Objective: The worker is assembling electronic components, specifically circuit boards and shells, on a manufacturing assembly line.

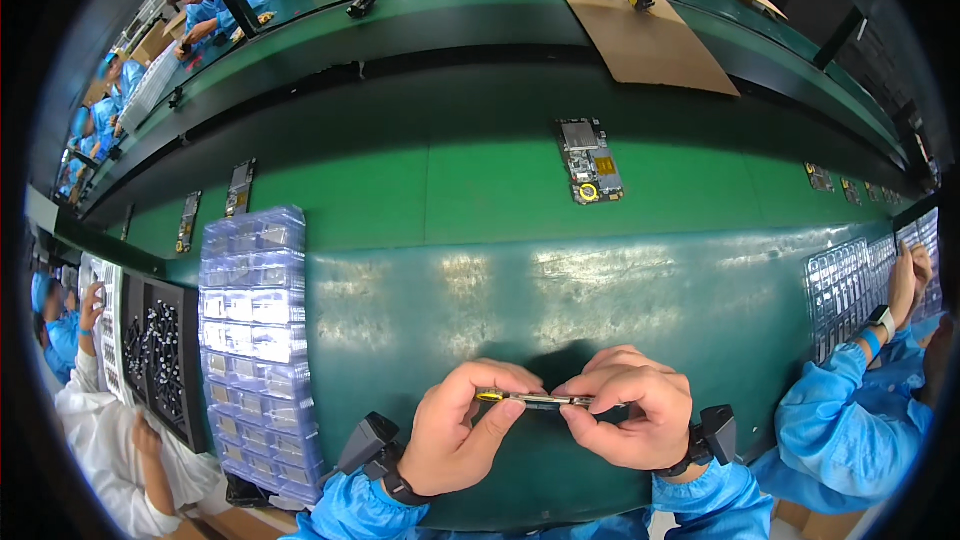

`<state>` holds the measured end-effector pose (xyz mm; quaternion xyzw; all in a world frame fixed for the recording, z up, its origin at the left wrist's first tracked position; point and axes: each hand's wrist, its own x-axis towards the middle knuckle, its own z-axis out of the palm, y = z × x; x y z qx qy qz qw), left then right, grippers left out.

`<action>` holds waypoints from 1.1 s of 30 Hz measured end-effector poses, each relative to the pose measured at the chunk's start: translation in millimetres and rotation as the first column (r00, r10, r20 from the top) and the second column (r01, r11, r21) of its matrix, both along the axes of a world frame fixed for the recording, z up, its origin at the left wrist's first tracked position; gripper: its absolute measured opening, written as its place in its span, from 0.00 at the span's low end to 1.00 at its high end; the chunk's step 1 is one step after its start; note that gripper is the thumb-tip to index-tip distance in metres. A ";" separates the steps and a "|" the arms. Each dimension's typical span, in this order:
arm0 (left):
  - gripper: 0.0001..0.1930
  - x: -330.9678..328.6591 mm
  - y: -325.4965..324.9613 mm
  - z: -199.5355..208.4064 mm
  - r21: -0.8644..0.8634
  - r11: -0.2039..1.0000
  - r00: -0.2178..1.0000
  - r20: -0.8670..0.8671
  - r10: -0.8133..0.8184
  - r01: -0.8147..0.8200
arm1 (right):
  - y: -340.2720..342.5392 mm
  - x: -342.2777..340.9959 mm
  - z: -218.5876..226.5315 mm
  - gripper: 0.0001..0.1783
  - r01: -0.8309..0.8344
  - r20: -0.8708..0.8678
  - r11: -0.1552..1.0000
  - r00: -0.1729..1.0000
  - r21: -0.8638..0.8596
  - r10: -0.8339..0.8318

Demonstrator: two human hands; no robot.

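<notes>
A thin circuit board, seen nearly edge-on with a yellow ring at its left end, is held level over the near part of the green bench. My left hand pinches the left end between thumb and fingers. At the other end, my right hand is closed on the board, thumb below and fingers above. My fingers hide both ends of it. Farther off, a similar circuit board with a silver shield and a yellow ring lies flat on the bright green strip.
To the left stands a clear plastic tray with small parts in its pockets, beside a black bin of small dark parts. Cardboard lies on the raised shelf. Co-workers sit at both sides; one person's hand is over trays at right.
</notes>
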<state>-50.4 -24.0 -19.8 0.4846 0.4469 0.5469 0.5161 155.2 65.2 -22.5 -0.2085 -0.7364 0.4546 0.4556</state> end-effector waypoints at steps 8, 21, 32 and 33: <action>0.13 -9.7 11.2 -17.4 -0.100 0.967 0.963 0.113 0.243 -0.233 | -1.7 -7.5 -19.9 0.10 0.057 0.017 0.830 0.998 -0.556 -0.057; 0.32 -21.5 42.1 -58.2 -0.012 0.878 0.878 -0.006 0.478 -0.479 | 153.8 -88.6 -52.0 0.18 0.126 -0.004 0.852 0.989 -0.508 -0.148; 0.28 -12.0 53.1 -60.2 0.150 0.795 0.762 -0.230 0.606 -0.587 | 112.5 -98.4 -32.8 0.22 0.369 0.292 0.845 0.820 0.388 -0.493; 0.28 -12.7 52.4 -60.4 0.119 0.816 0.780 -0.242 0.576 -0.566 | 109.4 -105.5 -26.0 0.24 0.321 0.309 0.859 0.835 0.398 -0.455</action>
